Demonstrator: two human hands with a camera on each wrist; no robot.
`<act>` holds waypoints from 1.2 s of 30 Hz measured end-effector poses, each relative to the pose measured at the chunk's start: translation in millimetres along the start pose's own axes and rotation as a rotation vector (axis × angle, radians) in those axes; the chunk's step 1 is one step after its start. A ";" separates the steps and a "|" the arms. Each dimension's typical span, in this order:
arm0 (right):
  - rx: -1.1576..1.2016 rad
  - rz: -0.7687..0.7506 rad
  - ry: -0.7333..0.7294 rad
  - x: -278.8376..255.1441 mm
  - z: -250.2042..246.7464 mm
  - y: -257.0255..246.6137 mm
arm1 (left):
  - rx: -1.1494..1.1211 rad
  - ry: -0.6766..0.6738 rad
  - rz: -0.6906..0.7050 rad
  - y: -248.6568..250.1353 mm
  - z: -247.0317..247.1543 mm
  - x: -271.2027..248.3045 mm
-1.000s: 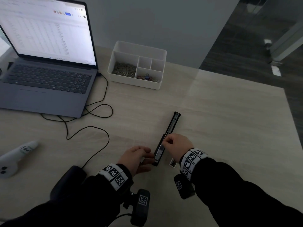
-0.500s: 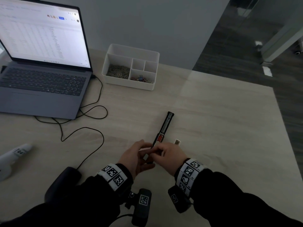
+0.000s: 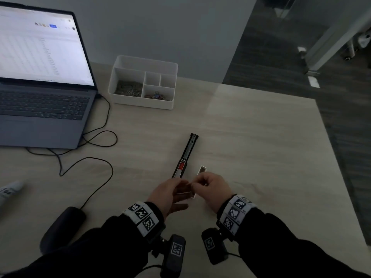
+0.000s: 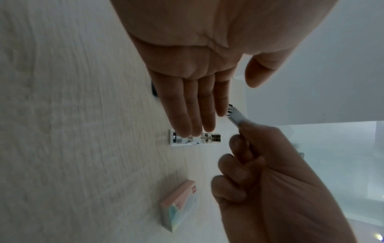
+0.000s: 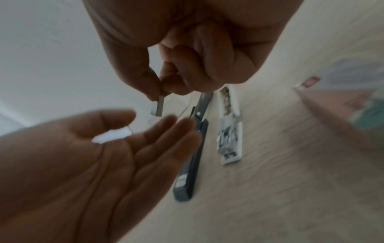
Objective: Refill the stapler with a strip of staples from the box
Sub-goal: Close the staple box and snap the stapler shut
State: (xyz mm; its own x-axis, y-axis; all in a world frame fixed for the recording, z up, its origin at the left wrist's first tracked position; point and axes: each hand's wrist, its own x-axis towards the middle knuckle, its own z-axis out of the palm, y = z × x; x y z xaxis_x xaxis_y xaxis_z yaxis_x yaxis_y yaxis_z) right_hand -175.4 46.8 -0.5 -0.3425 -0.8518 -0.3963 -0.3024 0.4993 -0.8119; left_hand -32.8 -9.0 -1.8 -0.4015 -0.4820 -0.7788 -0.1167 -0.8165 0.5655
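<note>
The black stapler (image 3: 185,155) lies swung open flat on the table, its staple channel facing up, and also shows in the right wrist view (image 5: 193,148). My right hand (image 3: 211,186) pinches a short strip of staples (image 5: 158,106) between thumb and forefinger, just above the stapler's near end. My left hand (image 3: 170,192) hovers beside it, palm open with fingers straight (image 4: 195,113), holding nothing I can see. The white inner tray of staples (image 4: 195,138) lies right of the stapler. The pink box sleeve (image 4: 178,205) lies nearer me.
An open laptop (image 3: 40,87) stands at the far left with a black cable (image 3: 96,163) looping across the table. A white organiser (image 3: 143,83) with clips sits at the back. A white object (image 3: 10,189) lies at the left edge. The table ends at the right.
Both hands have left the stapler. My left hand let go of its near end and opened; my right hand drew back toward me, pinching the staple strip.
</note>
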 end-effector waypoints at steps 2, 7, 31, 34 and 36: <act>-0.004 0.055 0.083 4.8 -14.8 8.3 | 0.109 0.019 -0.015 -5.1 -1.2 2.3; -0.224 0.112 -0.005 17.6 -34.4 25.6 | 0.397 0.040 -0.013 -22.0 -0.8 6.7; -0.697 -0.090 -0.275 51.8 -17.9 17.7 | 0.918 0.160 0.092 -36.0 7.2 48.7; -0.766 -0.121 -0.312 50.2 -16.5 17.3 | 0.919 0.161 0.098 -36.3 6.7 49.1; -0.784 -0.127 -0.335 48.6 -15.3 19.0 | 0.924 0.158 0.098 -36.5 6.4 49.0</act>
State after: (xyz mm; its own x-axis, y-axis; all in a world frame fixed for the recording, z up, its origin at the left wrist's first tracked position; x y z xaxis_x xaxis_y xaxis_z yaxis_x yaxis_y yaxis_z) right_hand -211.4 17.3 -28.6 -0.0213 -0.8488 -0.5283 -0.8896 0.2573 -0.3774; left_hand -54.0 -0.8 -58.8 -0.3279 -0.6278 -0.7059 -0.7901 -0.2274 0.5692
